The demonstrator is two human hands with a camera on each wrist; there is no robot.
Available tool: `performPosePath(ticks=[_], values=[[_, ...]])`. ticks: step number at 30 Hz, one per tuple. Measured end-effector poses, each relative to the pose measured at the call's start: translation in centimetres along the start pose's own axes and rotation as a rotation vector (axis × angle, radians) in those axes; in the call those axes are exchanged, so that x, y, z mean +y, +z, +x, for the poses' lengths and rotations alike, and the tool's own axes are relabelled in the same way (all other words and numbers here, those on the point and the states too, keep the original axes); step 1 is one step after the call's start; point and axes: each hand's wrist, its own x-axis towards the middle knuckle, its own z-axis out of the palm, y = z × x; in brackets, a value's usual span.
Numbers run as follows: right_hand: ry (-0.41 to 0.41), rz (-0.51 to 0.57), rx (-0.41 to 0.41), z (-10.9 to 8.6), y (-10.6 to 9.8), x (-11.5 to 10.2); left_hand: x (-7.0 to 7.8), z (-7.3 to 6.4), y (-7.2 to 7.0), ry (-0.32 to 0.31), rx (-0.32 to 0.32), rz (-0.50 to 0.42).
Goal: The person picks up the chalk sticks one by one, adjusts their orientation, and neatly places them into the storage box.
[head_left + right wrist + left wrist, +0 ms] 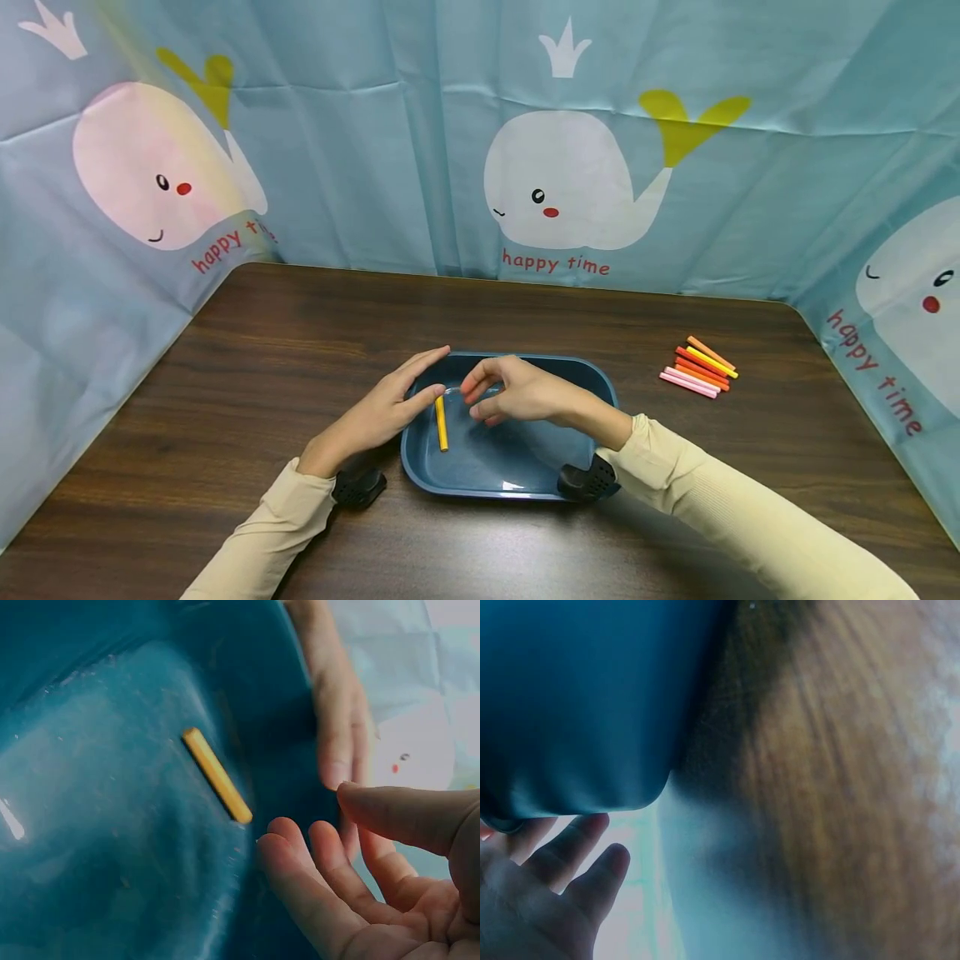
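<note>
A blue tray (pixel 525 492) stands on the table, with one yellow chalk-like stick (pixel 442 425) lying inside near its left wall. My left hand (pixel 382 412) rests at the tray's far left corner, thumb reaching over the rim and fingers extended along the outside. In the left wrist view its fingertips (pixel 592 825) are right at the tray's outer wall. Over the tray hovers my right hand (pixel 521 392), its fingers loosely bent and thumb apart. The right wrist view shows nothing between those fingers, and the yellow stick (pixel 217 776) lies just beyond them.
Several pink, red, orange and yellow sticks (pixel 701 367) lie in a loose group on the table (pixel 315 333), right of the tray. A light blue curtain (pixel 375 167) with printed whales hangs behind and along both sides. Each wrist carries a black camera (pixel 360 487).
</note>
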Motion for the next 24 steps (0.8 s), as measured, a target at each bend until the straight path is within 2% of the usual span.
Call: performPosePath(ticks=[8,12,15,24], values=[[-0.124,0.013,0.039,-1.9,-1.8,0.0,0.1,0.0,0.0,0.012,0.001,-0.003],[-0.168,-0.033,0.082,-2.7,-2.5,0.3,0.0,0.0,0.0,0.010,0.002,-0.001],[-0.183,-0.080,0.123,-3.3,-3.0,0.4,-0.1,0.0,0.0,0.006,0.002,0.005],[-0.221,-0.114,0.196,-5.0,-4.7,1.0,0.0,0.0,0.0,0.004,0.003,0.013]])
